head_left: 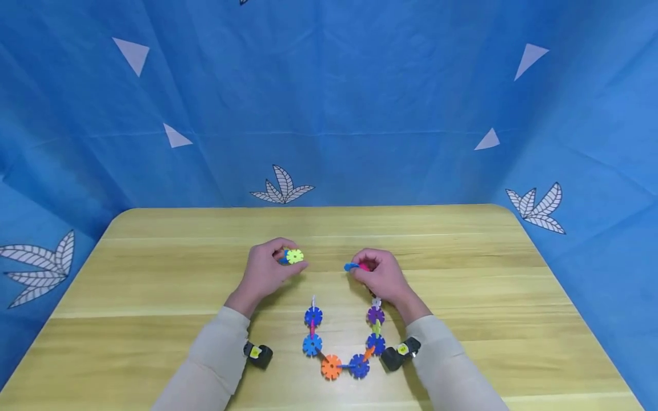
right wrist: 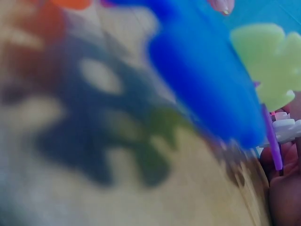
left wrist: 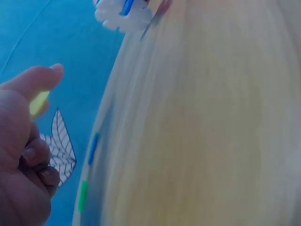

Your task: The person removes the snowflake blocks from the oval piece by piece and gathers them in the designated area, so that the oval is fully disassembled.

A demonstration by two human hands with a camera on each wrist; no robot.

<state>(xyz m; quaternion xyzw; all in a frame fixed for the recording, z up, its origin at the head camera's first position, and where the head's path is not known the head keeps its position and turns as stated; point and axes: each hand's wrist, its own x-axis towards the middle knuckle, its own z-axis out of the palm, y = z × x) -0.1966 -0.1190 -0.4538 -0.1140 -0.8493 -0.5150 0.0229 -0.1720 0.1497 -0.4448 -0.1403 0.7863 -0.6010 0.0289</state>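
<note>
My left hand (head_left: pixel 267 268) pinches a yellow-green notched snowflake disc (head_left: pixel 295 256) between thumb and fingers, with a blue piece (head_left: pixel 284 258) just behind it. To its right, my right hand (head_left: pixel 381 275) grips a pink disc (head_left: pixel 364 266) joined to a blue disc (head_left: pixel 351 266). From below that hand runs a U-shaped chain of interlocked snowflake discs: a purple disc (head_left: pixel 376 315), an orange disc (head_left: pixel 331 367) at the bottom, and a light blue disc (head_left: pixel 312 345) on the left side. A white disc (head_left: pixel 313 301) stands on edge at the chain's left end.
The wooden table (head_left: pixel 154 274) ends at a blue patterned cloth (head_left: pixel 329 103) hanging behind it. Black wrist cameras are strapped to both sleeves; the right one (head_left: pixel 393 358) sits close beside the chain. Thin blue (left wrist: pixel 93 149) and green shapes (left wrist: pixel 83 195) show in the left wrist view.
</note>
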